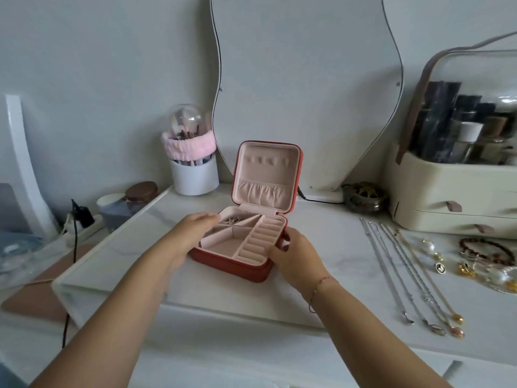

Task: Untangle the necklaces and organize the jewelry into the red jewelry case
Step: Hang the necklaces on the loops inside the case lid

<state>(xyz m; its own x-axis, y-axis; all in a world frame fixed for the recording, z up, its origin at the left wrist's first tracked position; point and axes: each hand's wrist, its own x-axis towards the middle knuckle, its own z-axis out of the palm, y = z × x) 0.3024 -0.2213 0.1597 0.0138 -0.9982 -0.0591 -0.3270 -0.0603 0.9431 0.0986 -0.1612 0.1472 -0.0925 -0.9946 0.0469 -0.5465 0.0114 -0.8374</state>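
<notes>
White bench (251, 292) below a wavy mirror (307, 79). Red jewelry case (232, 264) mid-bench, lid up, steadied by left hand (193, 233) laid flat on its left rim and right hand (293, 253) curled round its right side. Necklaces (405, 275) untangled near right edge, not yet packed; likewise loose jewelry (475, 264).

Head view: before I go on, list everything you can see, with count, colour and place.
jewelry case: one, red with pink lining, open, table centre.
small jewelry: one little pile, metallic, case's back-left compartment.
necklaces: four, silver and gold, side by side right of the case.
loose jewelry: several pieces, pearl, gold, dark red, far right.
brush holder: one, white with pink band, behind-left of case.
mirror: one, wavy-edged, against the wall.
cosmetics organizer: one, cream, clear lid, back right.
table: one, white marbled, under everything.
left hand: one, fingers straight, on the case's left side.
right hand: one, gripping the case's right edge.
</notes>
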